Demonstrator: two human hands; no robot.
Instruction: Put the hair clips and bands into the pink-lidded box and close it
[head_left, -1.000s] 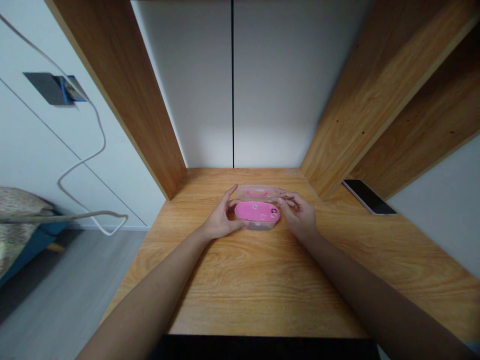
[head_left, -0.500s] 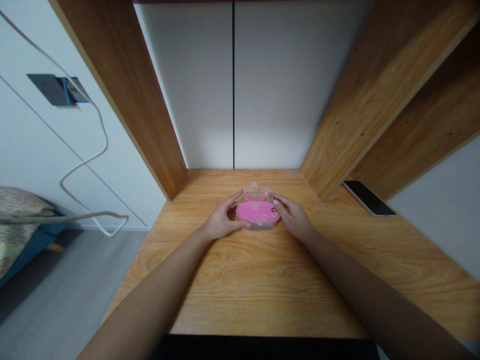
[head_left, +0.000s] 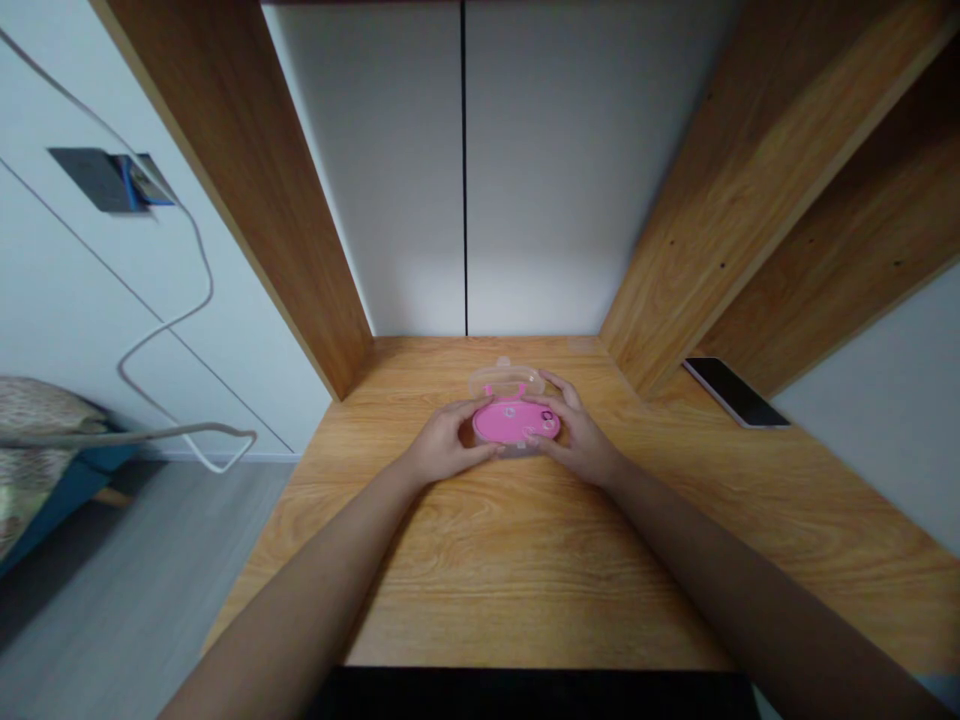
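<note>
A small oval plastic box (head_left: 514,451) with a clear base rests on the wooden desk. Its top is a pink oval panel (head_left: 499,424) printed with small white and dark marks. Behind it stands a clear flap (head_left: 507,378), raised, with pink pieces at its lower edge. My left hand (head_left: 444,440) grips the box's left end, thumb at the front and fingers over the back rim. Around the right end is my right hand (head_left: 581,437), its thumb on the front rim and one finger stretched up beside the flap. Fingers partly cover both ends of the panel.
A dark-screened phone (head_left: 739,392) lies at the right, beside the wooden upright (head_left: 667,290). Another wooden upright (head_left: 315,280) borders the desk (head_left: 525,570) on the left. A white cable (head_left: 202,250) hangs down the left wall near an opened socket (head_left: 112,180).
My right hand has shifted its grip, the thumb going from the panel's right end to the front rim. The clear flap leans further back. My left fingers have closed over the back rim.
</note>
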